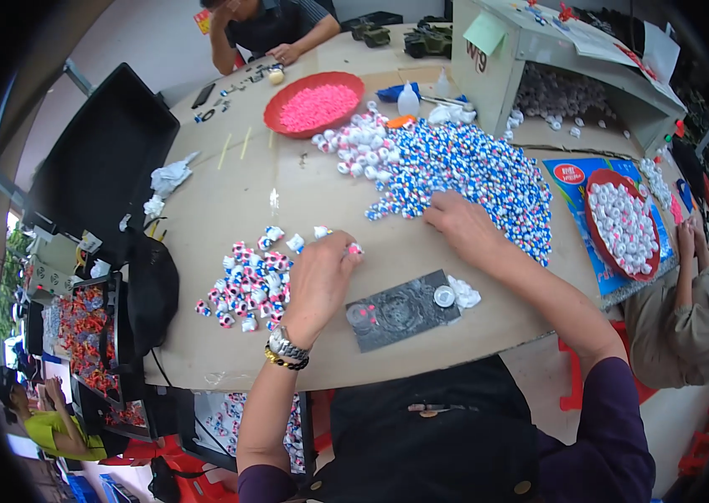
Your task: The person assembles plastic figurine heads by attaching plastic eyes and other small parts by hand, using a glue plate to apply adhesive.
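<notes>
My left hand [321, 277] is pinched on a small pink-and-white piece [354, 248] just above the table, beside a small heap of blue, white and pink pieces [245, 281] to its left. My right hand [459, 225] rests flat at the near edge of a big pile of blue-and-white pieces [472, 172], fingers spread among them. Whether it holds one is hidden. A dark grey metal plate [401, 310] with a round silver cap [444, 295] and a few white pieces [465, 293] lies between my forearms.
A red bowl of pink bits [314, 102] and a glue bottle [408, 101] stand at the back. A red tray of white rings [623, 222] sits at right by another person's arm [690, 277]. A tipped cardboard box [556, 63] spills white rings. Another person [275, 29] sits opposite.
</notes>
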{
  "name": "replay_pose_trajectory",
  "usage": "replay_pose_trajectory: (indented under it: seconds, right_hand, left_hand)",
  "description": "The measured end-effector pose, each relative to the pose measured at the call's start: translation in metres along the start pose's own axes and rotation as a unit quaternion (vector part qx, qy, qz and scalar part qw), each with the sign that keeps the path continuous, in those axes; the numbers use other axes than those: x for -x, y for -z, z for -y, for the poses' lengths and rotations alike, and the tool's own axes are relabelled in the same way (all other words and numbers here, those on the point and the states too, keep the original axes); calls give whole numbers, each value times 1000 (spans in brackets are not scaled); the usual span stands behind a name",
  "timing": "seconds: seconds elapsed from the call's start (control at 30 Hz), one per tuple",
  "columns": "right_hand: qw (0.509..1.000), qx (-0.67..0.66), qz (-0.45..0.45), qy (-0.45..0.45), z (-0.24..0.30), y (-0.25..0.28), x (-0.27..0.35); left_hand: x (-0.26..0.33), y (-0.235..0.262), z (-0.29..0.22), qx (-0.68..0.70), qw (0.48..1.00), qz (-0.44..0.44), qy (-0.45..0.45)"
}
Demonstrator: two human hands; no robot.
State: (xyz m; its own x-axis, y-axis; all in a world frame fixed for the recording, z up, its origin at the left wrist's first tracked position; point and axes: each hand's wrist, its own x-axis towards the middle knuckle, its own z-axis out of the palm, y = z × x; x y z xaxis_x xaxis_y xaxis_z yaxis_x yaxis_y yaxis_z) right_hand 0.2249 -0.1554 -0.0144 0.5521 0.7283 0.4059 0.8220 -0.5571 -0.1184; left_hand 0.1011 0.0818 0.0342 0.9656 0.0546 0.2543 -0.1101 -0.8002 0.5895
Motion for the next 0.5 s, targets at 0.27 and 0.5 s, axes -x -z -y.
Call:
replay_pose_trajectory:
  seconds: [0.27, 0.5]
  right_hand:
    - [1000, 18, -7, -12, 9, 8, -8]
    - [952, -255, -49, -160, 18, 48, 19]
  left_hand:
    - [0, 5, 19, -80, 995, -18, -49]
    - [37, 25, -12, 669, 712, 56, 204]
